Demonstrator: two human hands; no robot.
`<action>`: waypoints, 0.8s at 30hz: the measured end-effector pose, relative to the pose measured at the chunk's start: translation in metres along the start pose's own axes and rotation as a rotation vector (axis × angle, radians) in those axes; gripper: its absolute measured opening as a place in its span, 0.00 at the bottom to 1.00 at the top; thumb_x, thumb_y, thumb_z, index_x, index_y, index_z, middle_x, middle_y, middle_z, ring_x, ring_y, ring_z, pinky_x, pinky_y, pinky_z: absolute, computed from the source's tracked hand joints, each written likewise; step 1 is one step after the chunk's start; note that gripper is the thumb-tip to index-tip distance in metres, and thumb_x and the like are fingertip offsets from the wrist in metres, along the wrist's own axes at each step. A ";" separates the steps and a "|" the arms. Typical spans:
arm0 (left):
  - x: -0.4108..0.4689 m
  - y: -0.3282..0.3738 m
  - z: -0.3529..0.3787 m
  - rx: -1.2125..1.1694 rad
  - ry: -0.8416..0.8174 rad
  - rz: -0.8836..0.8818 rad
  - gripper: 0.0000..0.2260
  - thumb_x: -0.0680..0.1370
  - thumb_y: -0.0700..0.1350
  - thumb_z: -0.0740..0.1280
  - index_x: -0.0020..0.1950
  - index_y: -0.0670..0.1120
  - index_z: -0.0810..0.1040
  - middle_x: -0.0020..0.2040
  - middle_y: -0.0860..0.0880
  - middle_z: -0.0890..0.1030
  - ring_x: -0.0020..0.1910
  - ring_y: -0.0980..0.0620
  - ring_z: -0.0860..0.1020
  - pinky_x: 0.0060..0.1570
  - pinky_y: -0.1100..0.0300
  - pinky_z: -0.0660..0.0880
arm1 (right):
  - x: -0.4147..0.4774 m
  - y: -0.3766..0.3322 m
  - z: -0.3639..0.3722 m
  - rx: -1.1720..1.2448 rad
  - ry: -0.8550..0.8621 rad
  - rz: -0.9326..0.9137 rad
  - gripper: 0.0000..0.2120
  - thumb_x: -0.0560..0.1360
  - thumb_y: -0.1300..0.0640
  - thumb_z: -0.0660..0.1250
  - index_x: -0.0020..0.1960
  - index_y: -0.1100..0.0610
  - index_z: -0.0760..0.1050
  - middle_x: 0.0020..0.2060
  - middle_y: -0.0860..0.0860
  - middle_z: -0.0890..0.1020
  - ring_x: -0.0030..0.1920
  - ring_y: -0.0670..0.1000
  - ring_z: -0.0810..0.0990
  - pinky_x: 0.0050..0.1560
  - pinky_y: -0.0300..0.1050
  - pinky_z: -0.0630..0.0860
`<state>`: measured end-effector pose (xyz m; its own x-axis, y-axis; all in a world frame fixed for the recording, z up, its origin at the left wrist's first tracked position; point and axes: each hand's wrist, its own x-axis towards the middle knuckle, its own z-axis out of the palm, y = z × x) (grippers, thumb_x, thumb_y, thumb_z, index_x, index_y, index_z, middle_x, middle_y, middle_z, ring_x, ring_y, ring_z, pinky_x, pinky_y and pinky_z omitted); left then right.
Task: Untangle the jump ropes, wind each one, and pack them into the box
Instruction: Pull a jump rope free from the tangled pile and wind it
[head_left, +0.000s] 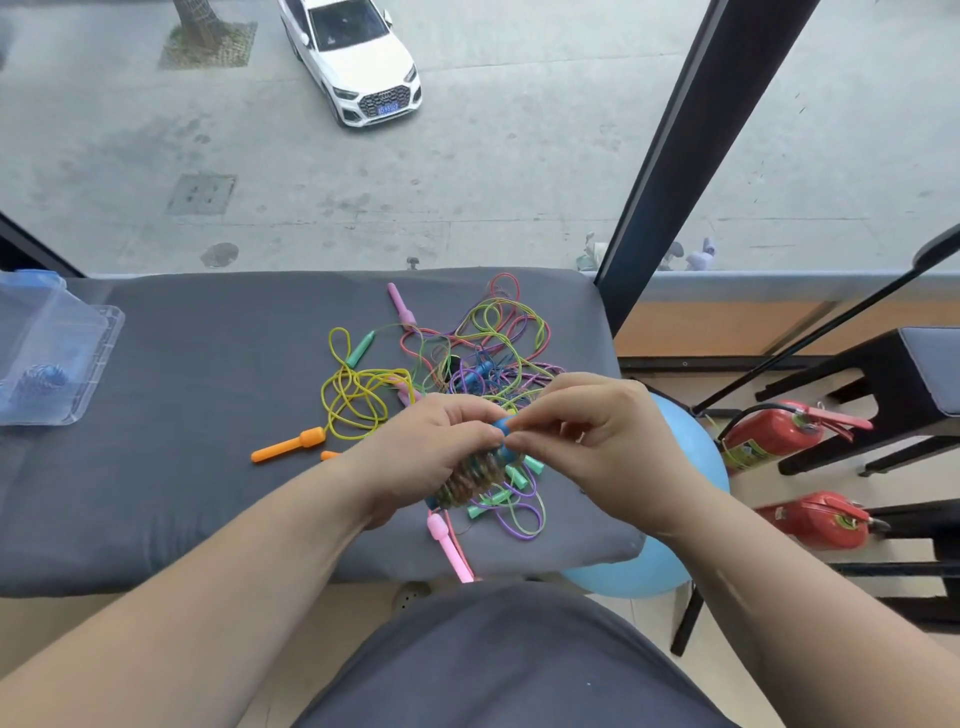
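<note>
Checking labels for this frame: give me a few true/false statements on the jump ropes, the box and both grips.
1. The left grip holds a wound rope bundle. True.
2. The clear box sits right of the tangle. False: it sits at the far left of the cushion.
3. A wound blue rope already lies in the clear box. True.
4. The right grip holds the orange handle. False: that handle lies on the cushion; the right grip pinches the tip of the blue handle.
5. Every rope is untangled. False: the tangle lies on the cushion.
</note>
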<state>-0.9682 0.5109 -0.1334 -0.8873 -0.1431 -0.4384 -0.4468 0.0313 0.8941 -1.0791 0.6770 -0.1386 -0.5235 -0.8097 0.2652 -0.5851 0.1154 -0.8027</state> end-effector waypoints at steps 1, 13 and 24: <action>-0.001 0.002 0.000 -0.007 0.019 0.007 0.14 0.81 0.35 0.62 0.49 0.46 0.87 0.45 0.47 0.85 0.45 0.55 0.79 0.45 0.65 0.76 | 0.000 -0.002 0.000 0.073 0.036 0.054 0.04 0.70 0.57 0.79 0.43 0.55 0.86 0.34 0.45 0.82 0.34 0.48 0.79 0.35 0.41 0.75; -0.003 0.003 0.003 -0.007 0.096 0.266 0.08 0.73 0.47 0.77 0.51 0.48 0.87 0.43 0.39 0.85 0.43 0.54 0.78 0.45 0.55 0.75 | 0.001 -0.014 0.008 0.257 0.191 0.242 0.06 0.69 0.60 0.79 0.41 0.50 0.85 0.35 0.47 0.83 0.37 0.51 0.81 0.39 0.56 0.81; 0.004 0.000 0.013 -0.174 0.126 0.205 0.11 0.64 0.41 0.70 0.45 0.46 0.85 0.37 0.41 0.75 0.37 0.47 0.70 0.39 0.52 0.68 | -0.005 -0.015 -0.004 0.300 0.116 0.307 0.09 0.71 0.65 0.77 0.47 0.54 0.82 0.38 0.49 0.84 0.39 0.51 0.85 0.43 0.47 0.82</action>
<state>-0.9737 0.5231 -0.1361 -0.9312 -0.2730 -0.2416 -0.2235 -0.0960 0.9700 -1.0704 0.6812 -0.1260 -0.7211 -0.6920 0.0353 -0.1953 0.1541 -0.9686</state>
